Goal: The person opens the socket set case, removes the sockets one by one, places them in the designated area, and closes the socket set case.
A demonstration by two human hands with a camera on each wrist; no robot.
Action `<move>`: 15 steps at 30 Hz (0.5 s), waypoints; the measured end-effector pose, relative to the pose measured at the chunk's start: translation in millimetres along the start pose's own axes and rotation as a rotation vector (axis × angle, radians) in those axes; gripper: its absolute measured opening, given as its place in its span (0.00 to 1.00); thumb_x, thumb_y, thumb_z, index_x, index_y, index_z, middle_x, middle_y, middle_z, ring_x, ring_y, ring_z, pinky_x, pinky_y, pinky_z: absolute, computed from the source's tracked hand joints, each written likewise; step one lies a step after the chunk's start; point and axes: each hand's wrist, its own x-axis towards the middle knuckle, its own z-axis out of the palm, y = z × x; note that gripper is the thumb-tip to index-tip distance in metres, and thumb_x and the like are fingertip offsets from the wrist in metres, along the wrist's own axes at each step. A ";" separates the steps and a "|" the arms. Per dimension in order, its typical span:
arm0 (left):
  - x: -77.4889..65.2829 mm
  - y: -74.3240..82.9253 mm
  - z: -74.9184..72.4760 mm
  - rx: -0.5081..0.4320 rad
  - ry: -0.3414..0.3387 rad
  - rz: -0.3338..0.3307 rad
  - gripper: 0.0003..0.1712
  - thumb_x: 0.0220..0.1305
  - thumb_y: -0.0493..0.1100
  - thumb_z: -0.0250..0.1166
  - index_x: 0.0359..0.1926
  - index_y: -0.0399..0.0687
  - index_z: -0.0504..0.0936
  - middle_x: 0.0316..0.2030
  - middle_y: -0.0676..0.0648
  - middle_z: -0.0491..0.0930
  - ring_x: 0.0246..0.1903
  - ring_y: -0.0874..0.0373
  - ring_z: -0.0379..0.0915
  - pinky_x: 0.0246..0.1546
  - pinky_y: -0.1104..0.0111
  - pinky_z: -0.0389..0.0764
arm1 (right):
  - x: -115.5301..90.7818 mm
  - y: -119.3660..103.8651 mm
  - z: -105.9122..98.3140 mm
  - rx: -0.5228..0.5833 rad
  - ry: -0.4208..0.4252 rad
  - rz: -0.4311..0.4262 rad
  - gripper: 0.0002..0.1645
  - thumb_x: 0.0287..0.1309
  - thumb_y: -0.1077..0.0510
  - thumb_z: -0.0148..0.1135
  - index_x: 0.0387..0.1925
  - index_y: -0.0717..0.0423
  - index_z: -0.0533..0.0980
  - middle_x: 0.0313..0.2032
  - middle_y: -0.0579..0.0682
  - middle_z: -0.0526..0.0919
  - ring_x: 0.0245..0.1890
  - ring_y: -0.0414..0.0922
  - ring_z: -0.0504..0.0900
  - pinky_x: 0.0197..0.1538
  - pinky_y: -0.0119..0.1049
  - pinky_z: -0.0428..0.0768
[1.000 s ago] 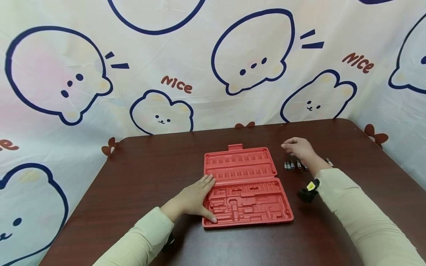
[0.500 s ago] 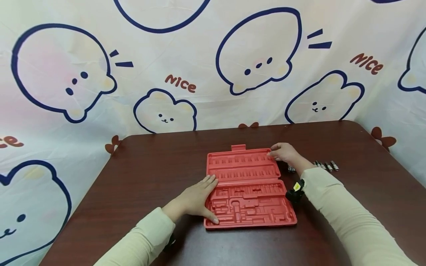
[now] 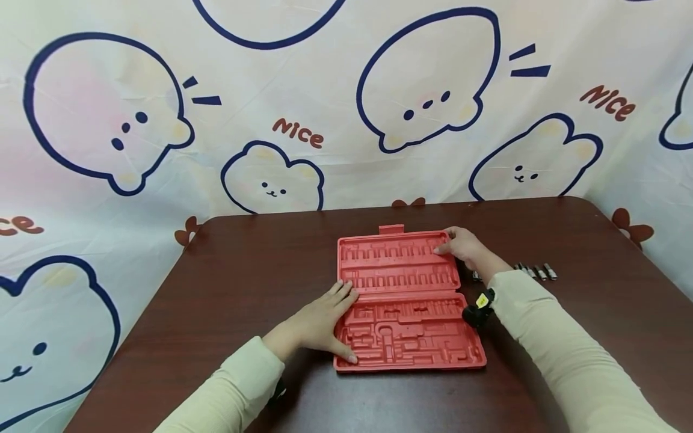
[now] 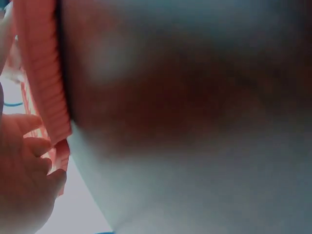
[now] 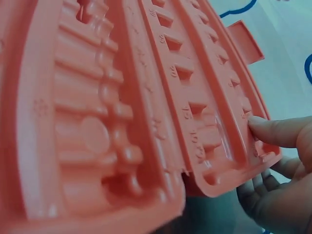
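Note:
An unfolded red plastic tool case (image 3: 411, 346) lies on the table, its moulded slots facing up. My left hand (image 3: 322, 319) rests on the case's left edge with straight fingers and the thumb on the front corner; in the left wrist view, the left hand (image 4: 27, 180) lies against the case's side. At the far right corner of the lid (image 3: 397, 264), my right hand (image 3: 467, 248) pinches the edge. In the right wrist view, the thumb of the right hand (image 5: 292, 187) presses the inside while the other fingers sit behind the edge. The lid tilts up slightly.
Several small metal sockets or bits (image 3: 541, 272) lie in a row to the right of the case, partly hidden by the right forearm. The dark brown table (image 3: 260, 258) ends at a white patterned cloth (image 3: 335, 90) behind it.
My right hand has moved left from above the metal pieces to the lid's far right corner and taken hold of it. The lid has risen slightly. My left hand stays on the case.

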 end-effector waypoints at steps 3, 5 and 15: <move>1.1 -3.6 -8.5 -0.018 0.062 0.019 0.66 0.33 0.71 0.63 0.65 0.41 0.44 0.65 0.43 0.36 0.63 0.50 0.27 0.57 0.58 0.50 | -6.2 -4.4 -0.4 -0.023 0.024 -0.064 0.29 0.52 0.65 0.56 0.54 0.67 0.56 0.48 0.63 0.64 0.45 0.54 0.67 0.46 0.44 0.70; 2.7 -5.5 -17.0 -0.042 0.123 0.009 0.64 0.36 0.69 0.64 0.65 0.41 0.44 0.65 0.43 0.34 0.63 0.49 0.26 0.57 0.56 0.50 | -11.1 -7.9 -0.8 -0.055 0.045 -0.114 0.29 0.52 0.66 0.56 0.53 0.66 0.56 0.48 0.63 0.64 0.45 0.55 0.67 0.46 0.45 0.71; 16.1 -5.0 -62.3 -0.172 0.339 -0.085 0.53 0.48 0.59 0.62 0.66 0.47 0.42 0.66 0.45 0.36 0.63 0.54 0.27 0.55 0.53 0.52 | -44.9 -14.0 0.2 -0.220 0.195 -0.375 0.26 0.50 0.66 0.58 0.49 0.62 0.58 0.45 0.62 0.67 0.42 0.54 0.71 0.39 0.46 0.75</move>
